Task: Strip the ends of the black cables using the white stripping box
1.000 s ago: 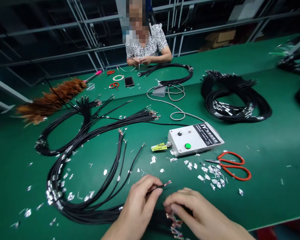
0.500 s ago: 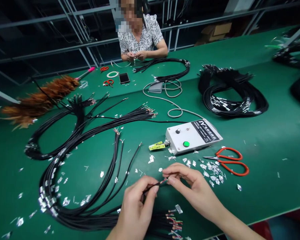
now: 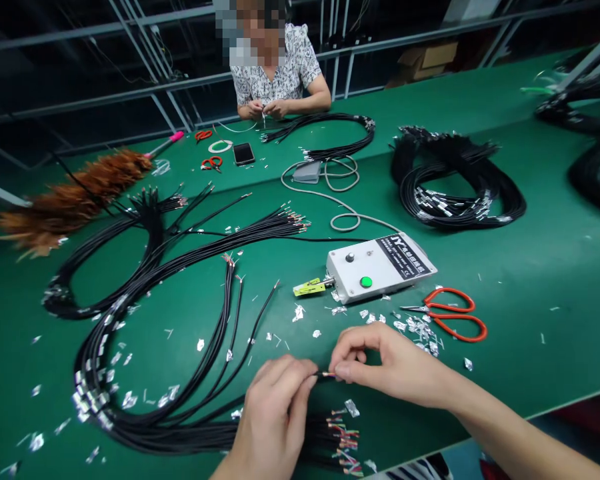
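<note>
My left hand [image 3: 279, 407] is closed in a pinch on a black cable, close to its stripped end. Fine inner wires [image 3: 326, 375] poke out of the cable toward the right, and my right hand [image 3: 375, 363] pinches their tips between thumb and forefinger. Below my left hand, a bundle of black cables [image 3: 180, 437] runs along the table, its red, white and green wire ends [image 3: 347, 437] fanned out under and to the right of the hand. Beyond my hands sits a grey box machine [image 3: 380, 270] with a lit green button and a yellow-green clip [image 3: 309, 287] at its front.
Red-handled scissors [image 3: 455, 317] lie right of my right hand among foil scraps [image 3: 420, 330]. Coiled black cables [image 3: 460, 180] rest at the back right, a feather duster [image 3: 80, 200] at the left. Across the table [image 3: 520, 320], another person [image 3: 280, 73] handles a thin piece.
My right hand has turned and shifted slightly lower, its fingers now level with the wire ends. The left hand's fingers have closed further over the cable. The whole view has shifted a little.
</note>
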`<action>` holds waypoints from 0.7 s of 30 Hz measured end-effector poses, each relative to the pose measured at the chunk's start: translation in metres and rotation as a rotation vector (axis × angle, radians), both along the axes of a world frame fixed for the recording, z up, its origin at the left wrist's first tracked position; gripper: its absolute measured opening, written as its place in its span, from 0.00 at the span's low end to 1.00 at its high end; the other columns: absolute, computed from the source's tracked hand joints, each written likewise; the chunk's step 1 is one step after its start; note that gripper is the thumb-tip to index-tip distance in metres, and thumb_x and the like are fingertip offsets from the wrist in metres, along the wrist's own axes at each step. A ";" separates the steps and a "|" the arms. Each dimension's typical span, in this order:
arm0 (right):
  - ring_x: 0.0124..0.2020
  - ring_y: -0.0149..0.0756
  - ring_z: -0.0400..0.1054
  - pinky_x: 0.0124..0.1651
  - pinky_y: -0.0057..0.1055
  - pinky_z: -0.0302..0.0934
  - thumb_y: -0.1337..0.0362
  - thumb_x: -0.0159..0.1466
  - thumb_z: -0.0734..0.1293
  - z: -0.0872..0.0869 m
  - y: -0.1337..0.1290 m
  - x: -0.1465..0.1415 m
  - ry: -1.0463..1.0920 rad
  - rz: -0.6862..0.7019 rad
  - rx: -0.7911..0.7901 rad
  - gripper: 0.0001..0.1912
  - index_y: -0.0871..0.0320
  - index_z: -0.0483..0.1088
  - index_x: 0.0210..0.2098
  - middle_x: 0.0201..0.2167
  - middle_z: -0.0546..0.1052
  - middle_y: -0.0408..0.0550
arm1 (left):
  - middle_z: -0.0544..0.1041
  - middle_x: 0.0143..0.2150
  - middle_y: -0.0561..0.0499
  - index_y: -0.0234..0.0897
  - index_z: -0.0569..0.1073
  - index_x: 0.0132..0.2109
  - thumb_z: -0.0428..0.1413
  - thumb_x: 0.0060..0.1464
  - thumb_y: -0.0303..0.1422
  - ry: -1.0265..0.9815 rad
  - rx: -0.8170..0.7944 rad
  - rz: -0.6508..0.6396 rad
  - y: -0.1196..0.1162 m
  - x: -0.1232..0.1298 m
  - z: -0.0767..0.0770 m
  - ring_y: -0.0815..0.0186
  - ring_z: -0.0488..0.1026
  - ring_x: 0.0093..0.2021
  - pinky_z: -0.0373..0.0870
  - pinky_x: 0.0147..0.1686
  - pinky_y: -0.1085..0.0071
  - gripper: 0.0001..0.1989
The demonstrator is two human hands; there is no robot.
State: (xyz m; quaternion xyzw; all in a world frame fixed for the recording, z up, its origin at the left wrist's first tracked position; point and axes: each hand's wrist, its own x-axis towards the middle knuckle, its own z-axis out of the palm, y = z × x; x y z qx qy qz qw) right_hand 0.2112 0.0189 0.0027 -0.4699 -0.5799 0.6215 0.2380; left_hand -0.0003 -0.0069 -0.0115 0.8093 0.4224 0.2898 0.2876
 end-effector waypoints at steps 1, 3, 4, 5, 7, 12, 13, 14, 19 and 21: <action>0.26 0.30 0.63 0.30 0.26 0.58 0.62 0.59 0.67 0.001 0.000 0.001 -0.025 0.017 -0.005 0.09 0.60 0.76 0.29 0.24 0.75 0.44 | 0.76 0.34 0.51 0.40 0.71 0.44 0.50 0.62 0.22 0.026 0.018 -0.011 -0.001 -0.001 -0.001 0.66 0.74 0.34 0.68 0.35 0.71 0.10; 0.25 0.29 0.62 0.28 0.25 0.56 0.64 0.59 0.66 0.003 0.002 0.002 -0.062 0.069 -0.032 0.07 0.60 0.75 0.29 0.24 0.75 0.44 | 0.76 0.34 0.51 0.40 0.70 0.45 0.49 0.62 0.21 0.076 0.051 -0.035 -0.002 -0.003 -0.003 0.65 0.74 0.33 0.67 0.35 0.70 0.11; 0.25 0.29 0.62 0.27 0.25 0.55 0.64 0.59 0.66 0.003 0.003 0.002 -0.071 0.104 -0.056 0.07 0.60 0.75 0.29 0.23 0.75 0.43 | 0.76 0.34 0.50 0.40 0.70 0.46 0.49 0.62 0.21 0.092 0.062 -0.052 -0.002 -0.004 -0.004 0.65 0.73 0.33 0.67 0.35 0.70 0.11; 0.24 0.28 0.62 0.27 0.24 0.55 0.65 0.59 0.66 0.004 0.005 0.003 -0.067 0.142 -0.087 0.07 0.60 0.74 0.28 0.23 0.75 0.43 | 0.75 0.34 0.50 0.39 0.70 0.46 0.48 0.62 0.21 0.103 0.065 -0.074 -0.002 -0.005 -0.005 0.65 0.73 0.33 0.67 0.35 0.70 0.11; 0.24 0.28 0.63 0.28 0.24 0.55 0.64 0.59 0.67 0.003 0.009 0.004 -0.022 0.214 -0.153 0.06 0.60 0.73 0.27 0.21 0.74 0.41 | 0.75 0.35 0.49 0.39 0.70 0.46 0.48 0.62 0.21 0.095 0.049 -0.118 -0.002 -0.007 -0.005 0.65 0.72 0.34 0.67 0.35 0.70 0.11; 0.23 0.27 0.66 0.32 0.25 0.59 0.62 0.58 0.68 -0.005 0.016 0.003 0.185 0.294 -0.263 0.07 0.59 0.71 0.27 0.18 0.71 0.38 | 0.73 0.37 0.48 0.39 0.71 0.45 0.47 0.63 0.21 -0.004 -0.078 -0.142 -0.001 -0.010 -0.004 0.67 0.72 0.36 0.69 0.36 0.73 0.11; 0.23 0.27 0.66 0.32 0.25 0.59 0.61 0.58 0.68 -0.007 0.016 0.003 0.219 0.295 -0.286 0.08 0.59 0.71 0.27 0.18 0.71 0.38 | 0.72 0.37 0.48 0.39 0.71 0.45 0.47 0.63 0.21 -0.016 -0.096 -0.140 -0.001 -0.010 -0.003 0.67 0.72 0.36 0.69 0.37 0.74 0.11; 0.23 0.27 0.66 0.33 0.25 0.59 0.61 0.58 0.69 -0.009 0.017 0.003 0.252 0.296 -0.315 0.08 0.59 0.71 0.27 0.19 0.72 0.38 | 0.72 0.37 0.48 0.38 0.72 0.44 0.48 0.63 0.21 -0.025 -0.107 -0.140 0.000 -0.010 -0.002 0.68 0.72 0.37 0.69 0.37 0.75 0.11; 0.23 0.26 0.66 0.32 0.26 0.59 0.53 0.56 0.72 -0.018 0.017 0.002 0.380 0.312 -0.450 0.15 0.59 0.70 0.27 0.21 0.72 0.38 | 0.71 0.37 0.48 0.38 0.74 0.43 0.48 0.63 0.22 -0.083 -0.170 -0.123 0.002 -0.008 0.000 0.68 0.72 0.36 0.68 0.36 0.76 0.11; 0.24 0.25 0.66 0.33 0.26 0.59 0.50 0.56 0.73 -0.020 0.015 0.000 0.383 0.293 -0.411 0.19 0.60 0.70 0.28 0.22 0.72 0.38 | 0.73 0.36 0.48 0.38 0.75 0.41 0.49 0.63 0.24 -0.151 -0.228 -0.105 0.001 -0.007 -0.001 0.67 0.72 0.35 0.68 0.36 0.75 0.10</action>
